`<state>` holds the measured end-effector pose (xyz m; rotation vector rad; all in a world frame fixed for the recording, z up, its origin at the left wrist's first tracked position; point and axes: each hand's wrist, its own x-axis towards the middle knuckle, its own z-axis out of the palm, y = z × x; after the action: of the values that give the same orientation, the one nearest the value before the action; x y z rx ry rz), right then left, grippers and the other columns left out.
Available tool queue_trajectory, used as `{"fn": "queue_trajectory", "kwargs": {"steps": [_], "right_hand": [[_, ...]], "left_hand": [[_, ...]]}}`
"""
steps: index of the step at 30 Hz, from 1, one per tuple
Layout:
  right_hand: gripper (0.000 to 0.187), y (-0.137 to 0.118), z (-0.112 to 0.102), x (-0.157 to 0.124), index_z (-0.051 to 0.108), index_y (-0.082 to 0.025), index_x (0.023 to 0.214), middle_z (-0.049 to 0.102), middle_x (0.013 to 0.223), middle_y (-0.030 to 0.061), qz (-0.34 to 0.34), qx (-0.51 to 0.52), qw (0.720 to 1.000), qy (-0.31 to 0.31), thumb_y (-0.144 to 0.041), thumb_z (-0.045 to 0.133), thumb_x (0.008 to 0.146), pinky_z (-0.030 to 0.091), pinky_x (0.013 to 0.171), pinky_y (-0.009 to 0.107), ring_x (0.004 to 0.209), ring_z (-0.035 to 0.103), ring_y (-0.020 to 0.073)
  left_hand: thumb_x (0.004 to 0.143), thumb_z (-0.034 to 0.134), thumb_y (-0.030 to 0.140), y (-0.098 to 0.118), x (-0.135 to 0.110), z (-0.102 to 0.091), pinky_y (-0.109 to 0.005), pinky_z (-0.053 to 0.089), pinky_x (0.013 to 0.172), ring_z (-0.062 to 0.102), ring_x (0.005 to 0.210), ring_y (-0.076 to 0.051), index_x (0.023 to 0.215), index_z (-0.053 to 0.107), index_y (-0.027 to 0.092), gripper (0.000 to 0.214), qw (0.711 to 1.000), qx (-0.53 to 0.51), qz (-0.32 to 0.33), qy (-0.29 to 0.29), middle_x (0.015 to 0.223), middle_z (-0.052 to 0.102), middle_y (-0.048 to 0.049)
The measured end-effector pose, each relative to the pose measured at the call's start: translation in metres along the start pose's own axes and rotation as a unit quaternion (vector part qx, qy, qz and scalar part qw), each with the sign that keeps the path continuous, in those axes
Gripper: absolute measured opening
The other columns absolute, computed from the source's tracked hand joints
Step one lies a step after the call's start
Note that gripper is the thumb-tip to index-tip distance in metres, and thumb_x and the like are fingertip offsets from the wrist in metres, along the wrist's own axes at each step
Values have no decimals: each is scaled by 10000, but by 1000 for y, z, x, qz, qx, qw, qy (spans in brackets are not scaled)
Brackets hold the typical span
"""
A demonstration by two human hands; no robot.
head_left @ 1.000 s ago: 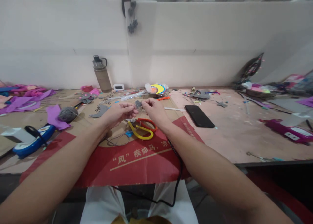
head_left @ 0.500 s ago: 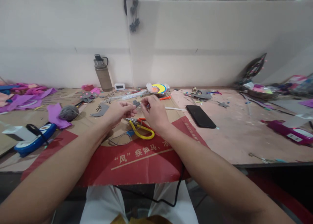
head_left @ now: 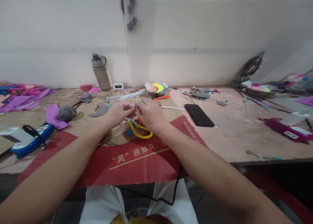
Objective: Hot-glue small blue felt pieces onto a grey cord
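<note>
My left hand [head_left: 119, 112] and my right hand [head_left: 149, 113] meet above the cardboard sheet [head_left: 127, 158], fingertips pinched together on a small grey felt piece that is almost fully hidden between them. Just under the hands lie scissors [head_left: 139, 131] with yellow and red handles. A grey felt crescent [head_left: 99, 110] lies to the left of my left hand.
A black phone [head_left: 199, 115] lies right of my hands. A water bottle [head_left: 100, 73] and a bowl of coloured discs [head_left: 156, 88] stand at the back. A grey yarn ball [head_left: 63, 113], purple felt [head_left: 22, 100] and a blue device [head_left: 31, 140] sit left; a magenta device [head_left: 290, 131] sits right.
My hands have drawn closer together and sunk a little toward the scissors. The grey felt piece, seen between my fingertips earlier, is now mostly covered by my right hand.
</note>
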<state>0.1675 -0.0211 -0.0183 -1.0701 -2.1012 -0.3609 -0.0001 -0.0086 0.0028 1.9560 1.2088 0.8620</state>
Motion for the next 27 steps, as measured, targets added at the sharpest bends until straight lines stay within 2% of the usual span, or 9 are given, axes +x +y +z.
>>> {"fn": "queue_trajectory", "kwargs": {"steps": [3, 6, 9, 12, 15, 18, 23, 27], "right_hand": [[101, 0, 1, 1, 547, -188, 765, 603, 843, 61, 61, 105, 993, 6, -117, 493, 812, 381, 703, 302, 789, 512, 181], [86, 2, 1, 3, 495, -201, 726, 563, 754, 11, 153, 225, 962, 34, -138, 521, 778, 387, 652, 267, 704, 501, 142], [68, 6, 2, 4, 500, -200, 742, 549, 713, -5, 206, 275, 937, 64, -173, 512, 804, 390, 628, 259, 655, 492, 128], [65, 7, 3, 2, 544, -190, 779, 571, 760, 15, 159, 243, 955, 66, -187, 513, 836, 394, 649, 265, 678, 499, 131], [101, 4, 5, 0, 568, -188, 788, 588, 821, 40, 84, 174, 981, 33, -194, 505, 867, 392, 690, 276, 734, 509, 145], [124, 2, 6, -1, 581, -187, 804, 599, 859, 57, 48, 122, 991, 5, -182, 484, 882, 391, 722, 287, 780, 516, 161], [130, 1, 6, 0, 585, -180, 823, 611, 877, 73, 44, 72, 996, -8, -178, 470, 883, 383, 716, 300, 792, 520, 181], [104, -2, 5, 1, 563, -182, 822, 615, 885, 85, 68, 62, 996, -18, -148, 472, 860, 387, 724, 313, 804, 528, 194]], "left_hand": [[749, 666, 336, 3, -1, 0, -251, 483, 598, 619, 584, -148, 713, 705, 169, 175, 1000, 12, 1, 8, 635, 698, -25], [724, 695, 344, 4, -1, -1, -263, 494, 592, 617, 571, -152, 677, 697, 177, 173, 999, -20, -38, 31, 645, 707, -43], [695, 728, 365, 0, 0, -2, -281, 507, 588, 614, 565, -156, 663, 685, 188, 185, 993, -84, -62, 55, 666, 716, -58], [696, 726, 369, -3, 1, -3, -293, 514, 600, 616, 572, -158, 662, 687, 187, 189, 991, -108, -62, 44, 677, 715, -67], [707, 710, 358, 1, 0, -3, -281, 502, 587, 597, 554, -151, 623, 696, 193, 185, 995, -82, -56, 29, 642, 701, -63], [698, 710, 346, 5, -2, -2, -271, 482, 563, 582, 540, -155, 596, 698, 209, 171, 997, -57, -48, 25, 613, 693, -49], [730, 662, 316, 5, -1, -3, -261, 472, 572, 604, 553, -163, 620, 699, 215, 154, 1000, 3, -12, 14, 621, 695, -31], [749, 631, 281, 4, -2, -2, -247, 460, 582, 615, 583, -159, 692, 711, 209, 122, 998, 61, 22, 15, 621, 690, -7]]}}
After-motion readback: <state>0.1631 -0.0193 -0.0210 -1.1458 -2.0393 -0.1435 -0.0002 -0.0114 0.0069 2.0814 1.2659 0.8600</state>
